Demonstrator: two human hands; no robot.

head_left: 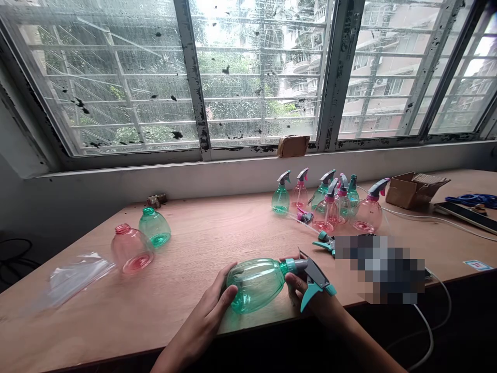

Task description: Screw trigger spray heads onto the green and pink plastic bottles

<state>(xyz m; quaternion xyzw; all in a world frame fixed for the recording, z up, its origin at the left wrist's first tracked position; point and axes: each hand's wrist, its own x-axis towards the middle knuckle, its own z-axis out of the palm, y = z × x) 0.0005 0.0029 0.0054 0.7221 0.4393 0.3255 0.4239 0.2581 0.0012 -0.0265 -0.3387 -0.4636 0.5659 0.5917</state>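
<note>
A clear green spray bottle (256,285) lies sideways between my hands over the table's front edge, its grey and teal trigger head (313,277) pointing right. My left hand (215,300) is wrapped round the bottle's base. At the neck, the fingers of my right hand (297,287) close on the teal collar. To the left stand a pink bottle (132,248) and a green bottle (154,228), both without spray heads. A loose teal spray head (325,242) and a pink one (305,215) lie right of the middle.
Several assembled spray bottles (367,215) stand at the back right, near a cardboard box (415,190). A plastic bag (79,277) lies at left. White cables (430,331) run past a blurred-out patch at right. Windows rise behind the wooden table (217,223).
</note>
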